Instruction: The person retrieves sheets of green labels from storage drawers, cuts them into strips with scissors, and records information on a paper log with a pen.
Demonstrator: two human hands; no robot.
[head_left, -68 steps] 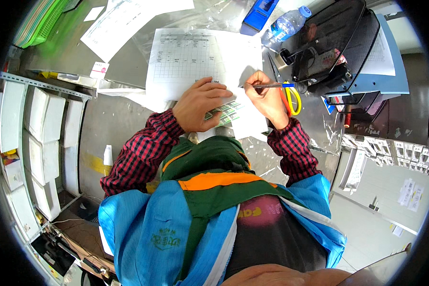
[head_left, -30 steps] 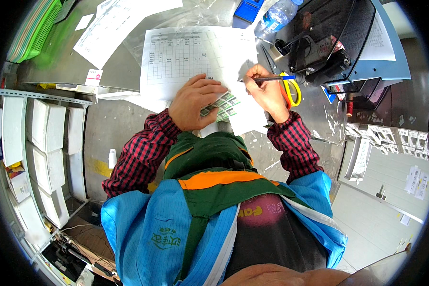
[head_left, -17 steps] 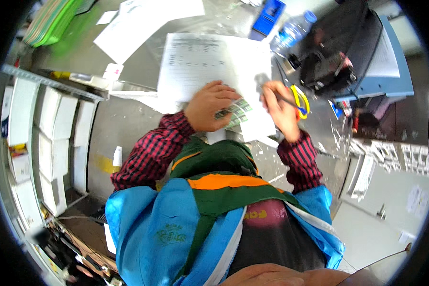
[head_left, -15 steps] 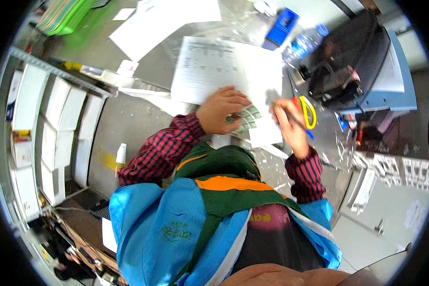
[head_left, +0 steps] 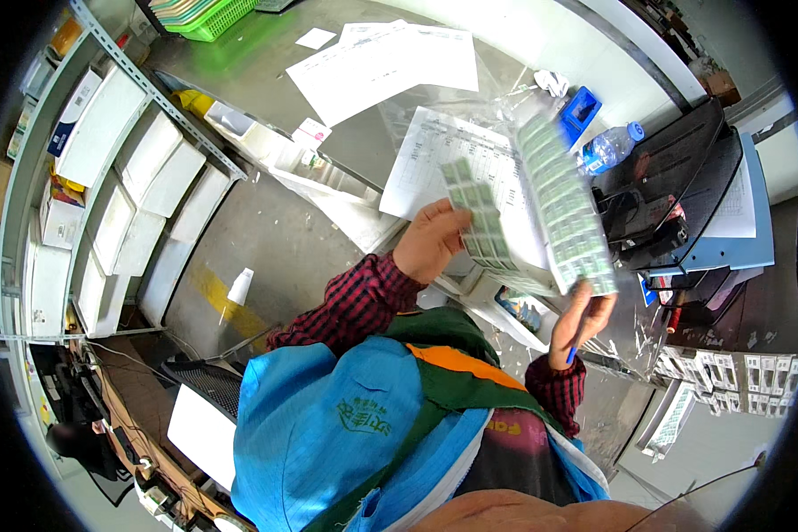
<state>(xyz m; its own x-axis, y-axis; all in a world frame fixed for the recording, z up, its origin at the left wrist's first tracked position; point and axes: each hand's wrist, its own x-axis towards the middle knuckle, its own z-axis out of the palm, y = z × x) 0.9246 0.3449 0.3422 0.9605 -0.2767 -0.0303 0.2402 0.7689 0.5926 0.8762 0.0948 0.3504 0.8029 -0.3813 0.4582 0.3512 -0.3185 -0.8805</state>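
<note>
I'm seeing left hand (head_left: 433,241) clamping thumb and fingers (head_left: 453,219) on short green label sheet (head_left: 485,229); right hand (head_left: 582,321) pinching lower end of long green label sheet (head_left: 566,199), also holding blue pen (head_left: 572,355). Both sheets partly covering printed form (head_left: 421,160), long one blurring on my feed; I can't tell whether they're joining.

Your hands: two, a left hand (head_left: 433,241) and a right hand (head_left: 585,321).
Green-printed sheets (head_left: 481,226): you hold two pieces, one per hand; whether they join, you cannot tell.
Pen (head_left: 572,355): one, in your right hand.
White papers (head_left: 363,71): at least three large ones lie before you.
Water bottle (head_left: 607,151): one.
Blue case (head_left: 580,113): one.
Green basket (head_left: 213,19): you see one.
Shelf boxes (head_left: 99,124): at least six white ones to your left.
</note>
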